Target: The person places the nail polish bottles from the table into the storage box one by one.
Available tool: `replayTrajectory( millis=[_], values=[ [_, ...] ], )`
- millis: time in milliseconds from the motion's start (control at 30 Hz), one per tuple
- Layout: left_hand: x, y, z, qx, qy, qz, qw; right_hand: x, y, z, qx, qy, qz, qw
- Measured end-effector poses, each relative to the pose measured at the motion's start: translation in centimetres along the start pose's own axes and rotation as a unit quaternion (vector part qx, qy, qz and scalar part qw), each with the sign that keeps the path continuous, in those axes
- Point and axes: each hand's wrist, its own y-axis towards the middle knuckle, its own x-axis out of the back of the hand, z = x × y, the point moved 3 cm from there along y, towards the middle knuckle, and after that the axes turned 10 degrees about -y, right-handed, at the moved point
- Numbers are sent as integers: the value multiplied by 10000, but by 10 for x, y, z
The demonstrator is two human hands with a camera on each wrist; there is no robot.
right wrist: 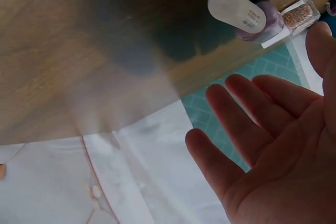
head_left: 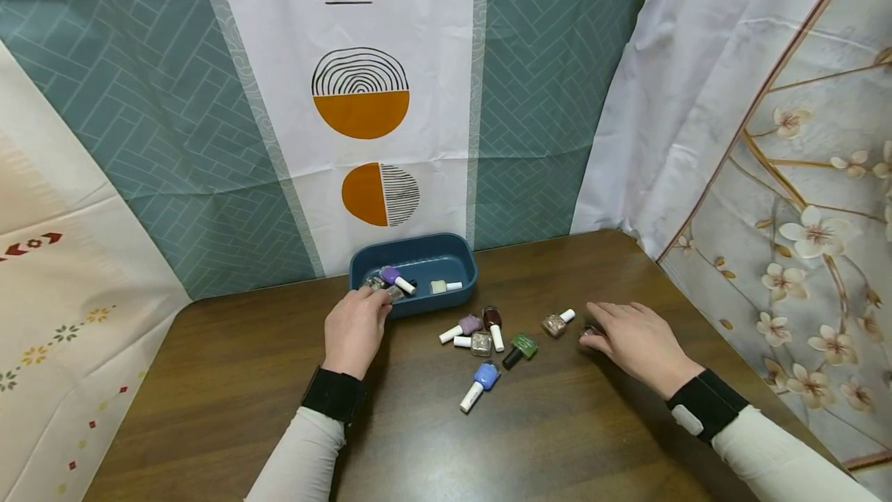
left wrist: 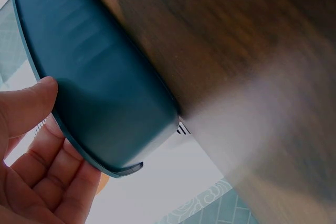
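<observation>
My left hand [head_left: 354, 331] is at the left front corner of a dark blue plastic bin [head_left: 453, 302]. In the left wrist view its thumb lies over the outer wall and its fingers pass behind the rim, gripping the edge. Inside the bin lie a purple nail polish bottle [head_left: 390, 275], a pale one [head_left: 437, 287] and some glittery ones, partly hidden by the hand. My right hand [head_left: 630, 339] hovers at the right with fingers extended. Close to it is a mauve nail polish bottle with a white cap [right wrist: 236, 10], mostly covered in the head view.
Several loose bottles lie mid-table: blue [head_left: 485, 375], green [head_left: 524, 345], dark red [head_left: 492, 317], lilac [head_left: 470, 324], silver glitter [head_left: 481, 344] and gold glitter [head_left: 554, 324]. Behind the wooden table [head_left: 230, 386] hangs a patterned curtain [head_left: 550, 99], with floral cloth [head_left: 801, 285] on the right.
</observation>
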Motion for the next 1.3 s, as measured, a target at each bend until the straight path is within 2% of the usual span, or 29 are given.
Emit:
replayTrajectory(
  millis=[267, 567, 1300],
  values=[
    [-1, 1, 0, 8, 32, 51, 10000, -4, -12, -2, -235, 10, 248, 9994],
    [0, 0, -1, 63, 39, 103, 9999, -3, -16, -6, -260, -15, 59, 9996],
    [-1, 1, 0, 60, 59, 68, 9999, -8, -22, -8, -232, -69, 22, 9997]
  ],
)
